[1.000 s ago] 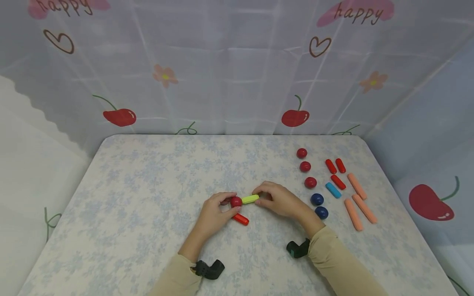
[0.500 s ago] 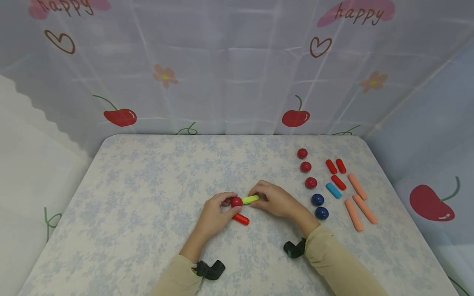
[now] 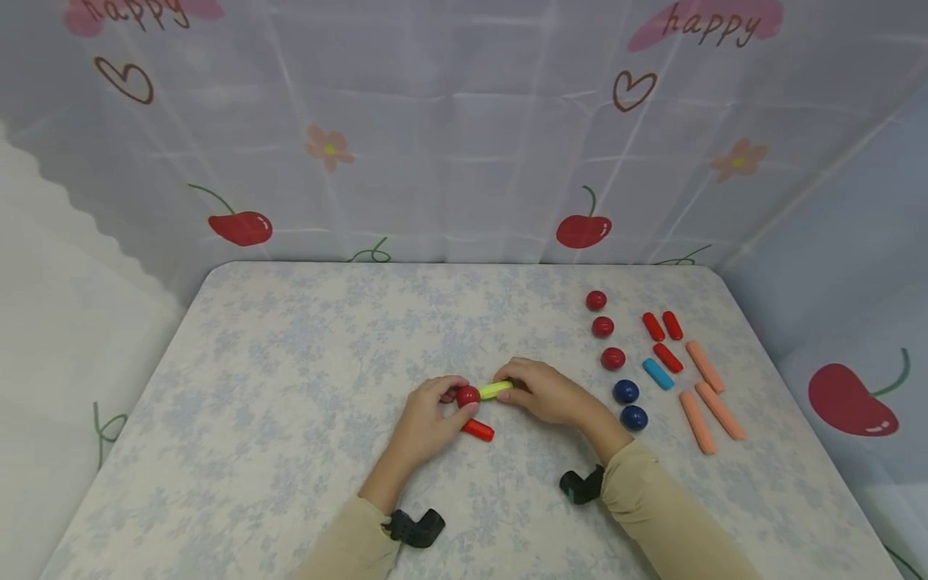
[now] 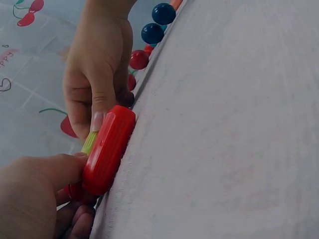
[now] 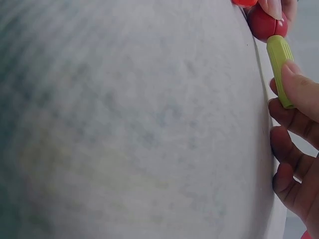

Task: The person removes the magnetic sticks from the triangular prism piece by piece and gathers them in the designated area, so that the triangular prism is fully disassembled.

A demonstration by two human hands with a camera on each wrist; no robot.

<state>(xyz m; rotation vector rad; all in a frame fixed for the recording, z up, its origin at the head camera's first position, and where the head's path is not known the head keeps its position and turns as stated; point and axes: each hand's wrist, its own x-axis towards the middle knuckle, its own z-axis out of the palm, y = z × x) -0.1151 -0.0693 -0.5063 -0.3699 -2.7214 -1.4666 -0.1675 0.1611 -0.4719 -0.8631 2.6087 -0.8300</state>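
My left hand (image 3: 426, 420) grips a shiny red ball (image 3: 468, 395) between thumb and fingers, just above the table. The thumb and first finger of my right hand (image 3: 545, 391) pinch a short yellow-green ribbed rod (image 5: 279, 62). One end of that rod meets the ball, as the right wrist view shows. A short red rod (image 3: 478, 430) lies close by the left thumb. In the left wrist view the red rod (image 4: 110, 149) covers most of the ball; whether the two are joined I cannot tell.
To the right stand red balls (image 3: 602, 326) and blue balls (image 3: 626, 391) in a line. Beyond them lie short red rods (image 3: 668, 357), a blue rod (image 3: 658, 374) and longer peach rods (image 3: 698, 423). A printed curtain (image 3: 406, 185) hangs behind the table (image 3: 304, 338).
My right hand has shifted slightly along the yellow-green rod towards the ball. The whole head view has moved a little. My left hand keeps the ball in place.
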